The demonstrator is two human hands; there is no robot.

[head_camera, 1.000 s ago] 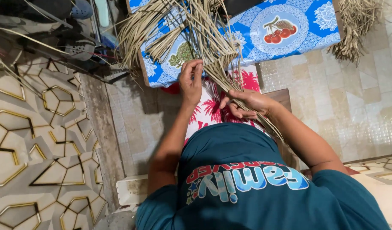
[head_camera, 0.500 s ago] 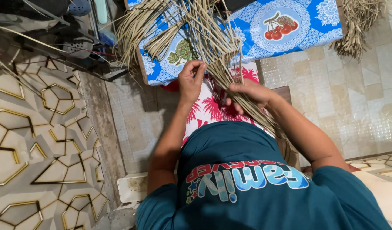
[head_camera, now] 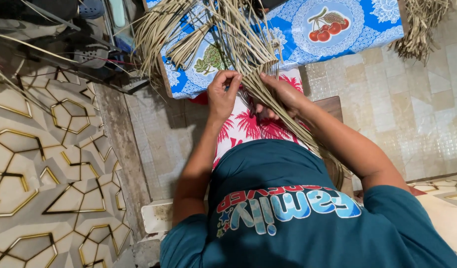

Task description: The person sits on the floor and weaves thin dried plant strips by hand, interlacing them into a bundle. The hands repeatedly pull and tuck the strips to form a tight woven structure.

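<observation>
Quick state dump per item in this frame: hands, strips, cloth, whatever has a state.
left hand: closed, pinching the woven strips
right hand: fingers curled around the woven strips
woven strips: partly interlaced near the hands, loose ends fanned out
blue patterned cloth: spread flat under the strips
loose strip bundle: unwoven, lying on the tiled floor
red floral fabric: draped over the lap

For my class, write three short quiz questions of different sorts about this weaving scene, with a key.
1. True or false: both hands grip the dried straw strips.
2. Which fruit shows on the blue patterned cloth? A cherries, B bananas, C lemons.
3. Fill in: the cloth on the person's lap is red and white with ___ prints.

Key: 1 true, the left hand and right hand both hold strips. 2 A. 3 palm tree, on the lap cloth.
</observation>
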